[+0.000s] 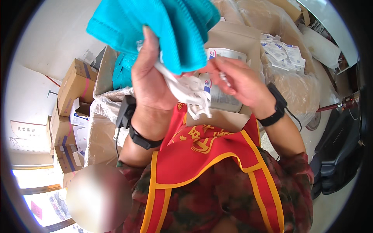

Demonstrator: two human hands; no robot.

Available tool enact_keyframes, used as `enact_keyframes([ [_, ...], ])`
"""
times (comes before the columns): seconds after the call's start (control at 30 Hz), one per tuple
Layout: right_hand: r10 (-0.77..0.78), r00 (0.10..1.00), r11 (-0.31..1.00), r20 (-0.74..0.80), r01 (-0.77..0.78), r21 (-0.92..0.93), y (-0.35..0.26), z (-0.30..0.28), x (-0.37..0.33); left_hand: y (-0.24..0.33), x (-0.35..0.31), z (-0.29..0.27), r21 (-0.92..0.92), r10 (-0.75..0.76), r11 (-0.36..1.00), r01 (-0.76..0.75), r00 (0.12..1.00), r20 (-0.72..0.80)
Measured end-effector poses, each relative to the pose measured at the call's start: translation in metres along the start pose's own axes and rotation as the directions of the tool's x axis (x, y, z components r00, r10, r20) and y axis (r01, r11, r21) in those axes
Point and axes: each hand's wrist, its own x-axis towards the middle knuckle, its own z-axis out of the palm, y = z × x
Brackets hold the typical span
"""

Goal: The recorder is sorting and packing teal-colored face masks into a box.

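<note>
Several teal face masks point(151, 29) with stitched edges are fanned in my left hand point(151, 73), its thumb on top of them. White ear loops point(190, 91) hang bunched below the masks. My right hand point(241, 81) is beside their lower right edge, with its fingers curled and a small whitish thing among them. What its fingertips grip is partly hidden. Below and behind my right hand stands an open carton point(243, 35) holding white printed packets point(225, 103). More teal masks point(125, 70) lie in a plastic-lined carton point(101, 83) at the left.
Taped brown cartons point(75, 83) are stacked along the left wall. On the right, loose white packets point(283, 52) lie in a clear plastic liner point(293, 87). A black padded item point(336, 151) stands at the far right. A blurred round patch covers part of the lower left.
</note>
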Motion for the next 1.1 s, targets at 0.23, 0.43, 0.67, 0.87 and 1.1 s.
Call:
enact_keyframes([
  [0.23,0.121,0.987,0.992,0.108,-0.124,0.017,0.040,0.012,-0.002,-0.011,0.020,-0.005,-0.076,0.027,0.996,-0.038,0.991,-0.134],
  [0.43,0.038,0.967,0.999,0.253,-0.041,0.007,0.029,0.008,-0.015,-0.006,0.022,-0.014,-0.066,0.086,0.993,-0.096,0.985,-0.150],
  [0.67,0.246,0.941,0.968,0.234,-0.225,-0.112,0.011,0.016,-0.026,0.004,0.020,-0.016,0.035,0.053,0.998,-0.050,0.993,-0.105],
  [0.87,0.185,0.954,0.962,0.234,-0.127,-0.241,0.016,0.001,-0.021,0.006,0.015,-0.014,0.090,-0.020,0.996,0.030,0.994,-0.104],
  [1.1,0.240,0.927,0.969,0.290,-0.209,-0.133,0.018,0.001,-0.022,0.005,0.018,-0.017,0.133,-0.033,0.990,0.049,0.993,-0.115],
])
